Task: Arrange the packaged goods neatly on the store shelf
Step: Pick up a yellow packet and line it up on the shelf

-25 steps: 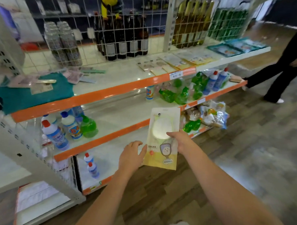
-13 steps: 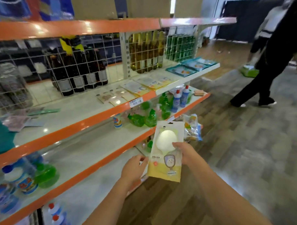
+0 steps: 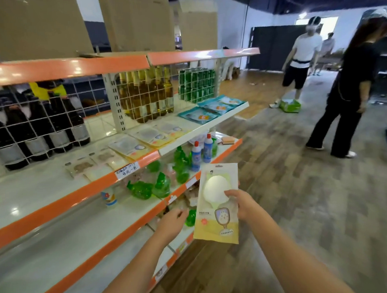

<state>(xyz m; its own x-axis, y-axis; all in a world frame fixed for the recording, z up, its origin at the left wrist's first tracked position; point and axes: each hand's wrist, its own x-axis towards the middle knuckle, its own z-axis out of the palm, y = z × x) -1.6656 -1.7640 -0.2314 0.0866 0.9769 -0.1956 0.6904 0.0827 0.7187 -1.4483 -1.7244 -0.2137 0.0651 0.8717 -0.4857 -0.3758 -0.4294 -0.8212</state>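
My right hand (image 3: 243,205) grips a flat yellow-and-white packet (image 3: 217,222) with a round white puff showing through its window; the packet stands upright in the air in front of the shelving. To its left hangs my left hand (image 3: 172,221), apart from the packet, fingers relaxed and holding nothing. Similar yellow packets (image 3: 144,139) lie in a row on the waist-high shelf (image 3: 84,195) with an orange front edge. Blue packets (image 3: 208,109) lie further along that shelf.
Dark bottles (image 3: 45,127), yellow bottles (image 3: 146,93) and green cans (image 3: 196,83) stand behind wire mesh. Green and blue cleaner bottles (image 3: 180,168) crowd the lower shelf. Cardboard boxes (image 3: 137,23) sit on top. Two people (image 3: 348,92) stand in the aisle to the right, near a green bag (image 3: 290,105) on the floor.
My view has swung up and to the right along the shelving. My left hand has let go of the packet's left edge and drifted away; my right hand still holds it.
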